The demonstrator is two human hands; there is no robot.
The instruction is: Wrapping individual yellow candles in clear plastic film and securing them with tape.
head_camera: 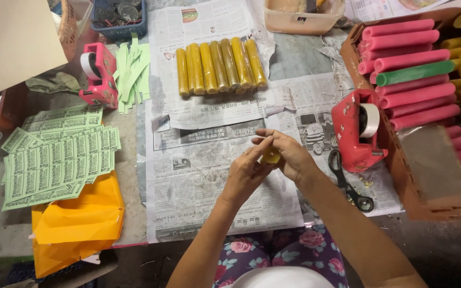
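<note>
Head view, centre of the frame: the left hand (246, 172) and right hand (290, 154) meet over the newspaper (209, 197), fingers pinched together around a yellow roll (271, 157). Only its round end shows, so its long axis seems to point up toward the camera. Six finished yellow rolls (220, 65) lie side by side above, a red tape dispenser (358, 130) at right.

Both forearms enter from the bottom edge and converge at frame centre. The left hand (247, 172) is raised, palm toward the right, fingers curled, thumb and forefinger pinched at the top. The right hand (289, 154) lies opposite, fingers bent inward. The fingertips of both hands meet; both wrists are slightly flexed.
</note>
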